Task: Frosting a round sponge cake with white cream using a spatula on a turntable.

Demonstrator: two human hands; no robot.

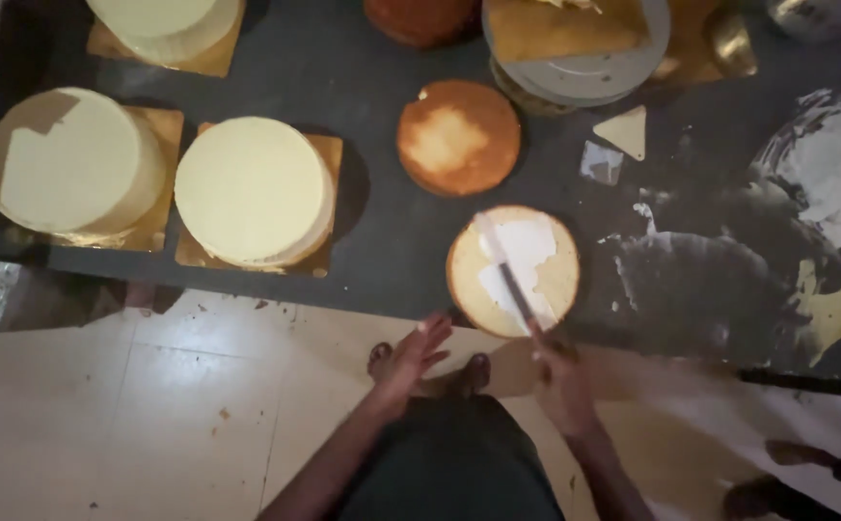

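Counter (363, 241): dark, matte, smeared with white cream across its 3 o'clock side; pale tiled floor (150, 415) below its near edge, dim light. My feet showed on the floor beneath me.

My right hand (563, 381) was closed around the handle of a long palette knife (509, 280), blade lying across the round sponge layer (513, 270) near the counter's front edge. White cream covered part of that layer's top. My left hand (411, 359) was open, fingers spread, empty, just at the counter edge, at 8 o'clock of the sponge layer.

At 11 o'clock of it, a bare browned sponge (459, 137), apart. Well to 9 o'clock, three frosted cakes (252, 191) on gold boards. At 12 o'clock, a grey turntable (584, 68) carrying a gold board. A triangular scraper (625, 130) lay at 1 o'clock. Another person's foot (797, 452) at 4 o'clock on the floor.
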